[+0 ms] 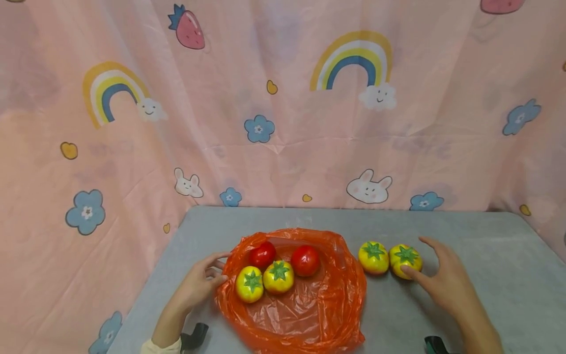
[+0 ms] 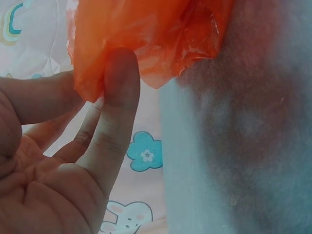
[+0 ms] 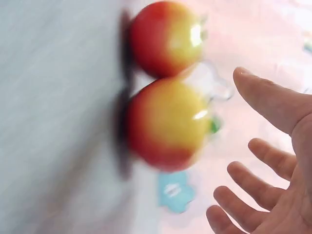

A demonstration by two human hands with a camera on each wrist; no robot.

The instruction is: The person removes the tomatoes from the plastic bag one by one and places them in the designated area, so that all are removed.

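Observation:
An orange plastic bag lies spread open on the table, its rim standing up. In it are two red tomatoes and two yellow toy tomatoes with green star-shaped tops. At the bag's left rim my left hand pinches the plastic film; in the left wrist view a fingertip shows through the orange film. Right of the bag, two more yellow-and-red toy tomatoes sit side by side. My right hand is spread beside the right-hand tomato, apart from it in the right wrist view.
The grey table runs back to a pink patterned curtain. Dark parts of the wrist gear show near the left wrist and the right wrist.

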